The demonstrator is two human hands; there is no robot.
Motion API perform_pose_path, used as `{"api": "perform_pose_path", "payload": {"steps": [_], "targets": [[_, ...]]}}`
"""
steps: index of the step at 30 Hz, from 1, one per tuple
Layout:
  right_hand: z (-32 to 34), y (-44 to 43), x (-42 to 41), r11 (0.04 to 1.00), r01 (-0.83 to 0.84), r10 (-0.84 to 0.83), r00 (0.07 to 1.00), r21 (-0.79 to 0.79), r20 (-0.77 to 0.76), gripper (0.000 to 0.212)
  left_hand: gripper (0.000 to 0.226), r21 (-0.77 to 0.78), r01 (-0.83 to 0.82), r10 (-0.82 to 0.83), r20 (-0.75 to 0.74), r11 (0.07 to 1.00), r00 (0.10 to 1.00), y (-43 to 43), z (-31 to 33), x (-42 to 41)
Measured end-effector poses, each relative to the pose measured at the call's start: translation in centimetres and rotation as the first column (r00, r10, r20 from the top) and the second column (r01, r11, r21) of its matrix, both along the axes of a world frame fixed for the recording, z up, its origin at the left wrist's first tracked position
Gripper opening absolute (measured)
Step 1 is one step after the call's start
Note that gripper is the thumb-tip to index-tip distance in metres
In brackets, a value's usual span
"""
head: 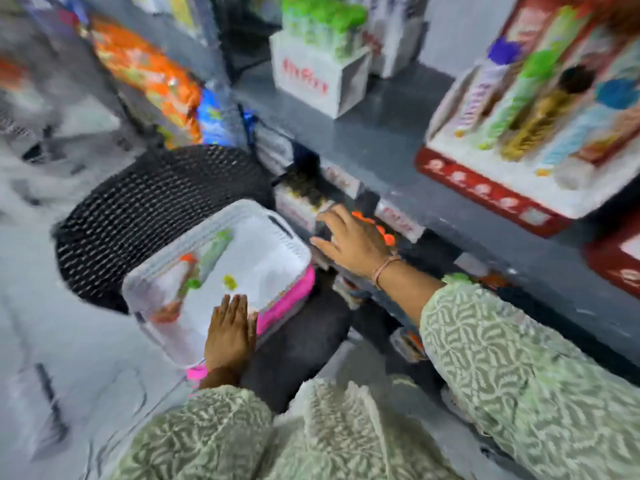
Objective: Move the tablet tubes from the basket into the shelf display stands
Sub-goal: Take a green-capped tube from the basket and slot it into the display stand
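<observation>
My left hand (230,332) lies flat, fingers straight and together, palm down on the near rim of the basket (277,251); it holds nothing. My right hand (349,239) reaches into the lower shelf, fingers spread wide over a row of orange caps (384,233); the blur keeps me from telling whether it grips anything. A thin bracelet (386,268) circles that wrist, and both arms wear pale green patterned sleeves (512,355).

The basket is white with a pink base and sits on a dark stool (304,341) just in front of the shelf edge. Inside I count about three tablet tubes (204,261), though the smear makes the count unsure: one with an orange cap, one with a green cap, and a yellow cap near my left fingertips. The two I can read lie on their sides, long axes running from the near-left corner toward the far-right corner, the orange cap at the far end.

Beyond my right hand, white display stands (398,220) line the lower shelf, with three or four orange caps visible in one. On the upper grey shelf (391,133) stands one white box (311,77) of upright green-capped tubes, and to the right one red-and-white display (526,133) with four tubes leaning back, caps up: purple, green, black, blue. A black mesh chair back (149,209) stands left of the basket.
</observation>
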State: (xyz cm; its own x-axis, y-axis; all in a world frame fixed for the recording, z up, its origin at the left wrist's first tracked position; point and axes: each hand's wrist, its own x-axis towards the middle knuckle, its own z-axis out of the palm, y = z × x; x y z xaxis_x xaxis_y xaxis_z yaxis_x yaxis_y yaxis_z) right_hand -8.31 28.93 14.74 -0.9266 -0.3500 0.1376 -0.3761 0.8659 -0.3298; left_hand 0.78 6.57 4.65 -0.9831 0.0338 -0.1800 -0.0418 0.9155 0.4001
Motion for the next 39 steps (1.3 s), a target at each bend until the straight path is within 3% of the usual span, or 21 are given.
{"api": "perform_pose_path", "payload": {"steps": [4,6,8,10,14,16,20,22,25,28,30,32,36,39], "targets": [[-5.0,-6.6,-3.4,0.975,-0.197,0.154,0.934,0.104,0.323,0.046,0.077,-0.016,-0.168,0.168,0.072,0.986,0.983,-3.9,-2.4,0.9],[-7.1,-9.5,-5.0,0.981,-0.184,0.141,0.882,0.054,0.449,0.042,0.077,-0.029,-0.158,0.16,0.1,0.987,0.982,-4.5,-3.4,0.9],[-9.1,-12.7,-6.5,0.997,-0.008,0.051,0.806,-0.075,0.59,0.036,0.077,-0.041,-0.14,0.145,0.151,0.989,0.978,-4.8,-4.5,0.9],[-11.1,-16.0,-7.8,0.95,0.24,-0.029,0.706,-0.201,0.708,0.031,0.076,-0.059,-0.131,0.14,0.192,0.99,0.971,-4.9,-5.3,0.9],[-15.4,-21.9,-10.2,0.86,0.474,-0.11,0.538,-0.191,0.836,0.039,0.063,-0.06,-0.147,0.155,0.178,0.987,0.972,-5.0,-6.1,0.7],[-17.0,-24.0,-11.2,0.771,0.609,-0.143,0.45,-0.186,0.881,0.046,0.059,-0.068,-0.127,0.136,0.151,0.99,0.979,-5.0,-6.7,0.9],[-19.2,-26.0,-12.3,0.68,0.708,-0.215,0.441,-0.191,0.871,0.067,0.056,-0.099,-0.084,0.097,0.135,0.992,0.986,-5.2,-7.2,1.0],[-19.5,-26.2,-12.4,0.627,0.752,-0.197,0.404,-0.202,0.893,0.058,0.056,-0.107,-0.084,0.096,0.111,0.991,0.989,-5.2,-7.3,1.1],[-18.7,-25.7,-11.9,0.471,0.845,-0.154,0.364,-0.255,0.919,0.021,0.057,-0.115,-0.093,0.106,0.111,0.989,0.988,-5.2,-7.0,1.0],[-17.1,-23.8,-10.6,0.127,0.94,0.107,0.304,-0.316,0.947,0.016,0.061,-0.103,-0.116,0.132,0.161,0.988,0.978,-5.1,-6.5,0.8],[-16.1,-21.7,-9.7,-0.08,0.95,0.267,0.313,-0.303,0.911,0.02,0.066,-0.091,-0.143,0.158,0.194,0.986,0.968,-4.9,-5.8,0.6],[-14.7,-19.3,-8.6,-0.185,0.938,0.365,0.341,-0.292,0.866,0.024,0.073,-0.077,-0.159,0.172,0.21,0.984,0.963,-4.9,-5.3,0.6],[-9.8,-13.9,-6.3,-0.184,0.899,0.397,0.439,-0.398,0.806,0.019,0.084,-0.022,-0.129,0.131,0.117,0.991,0.984,-3.7,-4.2,0.5],[-5.1,-8.9,-4.2,-0.119,0.793,0.227,0.607,-0.597,0.762,0.008,0.08,0.032,-0.019,0.018,0.047,0.999,0.999,-0.1,-1.6,-1.3]]}}
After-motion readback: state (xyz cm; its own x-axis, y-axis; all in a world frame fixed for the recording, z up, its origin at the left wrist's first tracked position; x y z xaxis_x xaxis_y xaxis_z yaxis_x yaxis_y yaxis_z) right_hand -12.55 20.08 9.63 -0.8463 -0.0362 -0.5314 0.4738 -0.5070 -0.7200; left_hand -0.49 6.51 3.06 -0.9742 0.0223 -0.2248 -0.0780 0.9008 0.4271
